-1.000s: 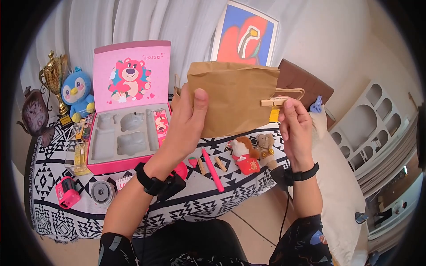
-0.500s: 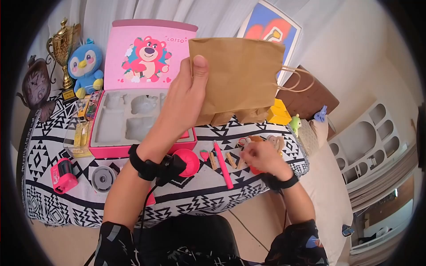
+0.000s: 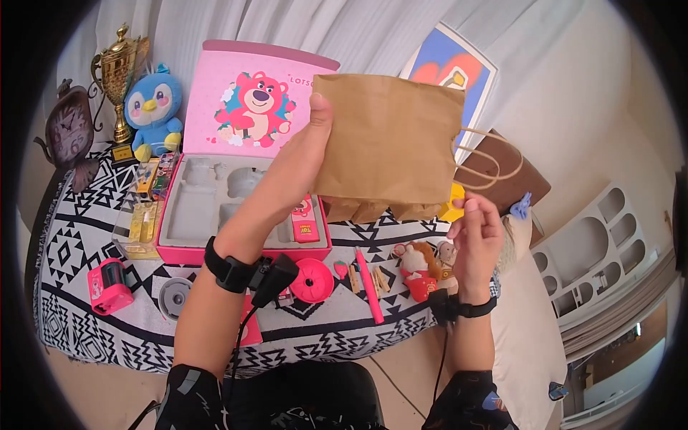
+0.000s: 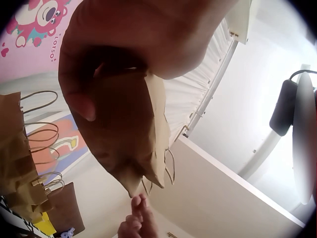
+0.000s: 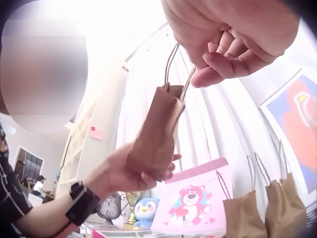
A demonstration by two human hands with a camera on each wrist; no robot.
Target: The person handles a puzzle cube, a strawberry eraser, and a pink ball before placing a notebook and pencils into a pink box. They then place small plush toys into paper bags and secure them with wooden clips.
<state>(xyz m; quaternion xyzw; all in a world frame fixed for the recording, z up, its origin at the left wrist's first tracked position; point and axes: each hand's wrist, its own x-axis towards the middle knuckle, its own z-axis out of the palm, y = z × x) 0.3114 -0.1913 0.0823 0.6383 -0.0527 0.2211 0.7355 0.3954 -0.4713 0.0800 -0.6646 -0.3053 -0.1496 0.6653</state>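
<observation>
My left hand (image 3: 304, 143) grips a brown paper bag (image 3: 390, 140) around its bottom end, thumb on the near face. The bag is held up on its side, its twisted handles (image 3: 494, 168) pointing right. My right hand (image 3: 476, 240) is raised just below the handles, fingers loosely bent with nothing visible between them. In the right wrist view its fingertips (image 5: 200, 79) are close by the handles. Several small wooden clothespins (image 3: 354, 278) lie on the patterned cloth below, beside a pink pen-shaped stick (image 3: 369, 287).
An open pink box (image 3: 244, 251) with a moulded grey insert stands left. More brown paper bags (image 4: 15, 158) stand behind the held one. Small plush toys (image 3: 419, 261) lie near my right wrist. A pink round dish (image 3: 313, 281) and a pink boxy gadget (image 3: 110, 287) are in front.
My right hand pinched a clothespin at the bag's handle end, dropped to the cloth by the plush toys, then rose again without it. The clothespin is off the bag. My left hand keeps its grip.
</observation>
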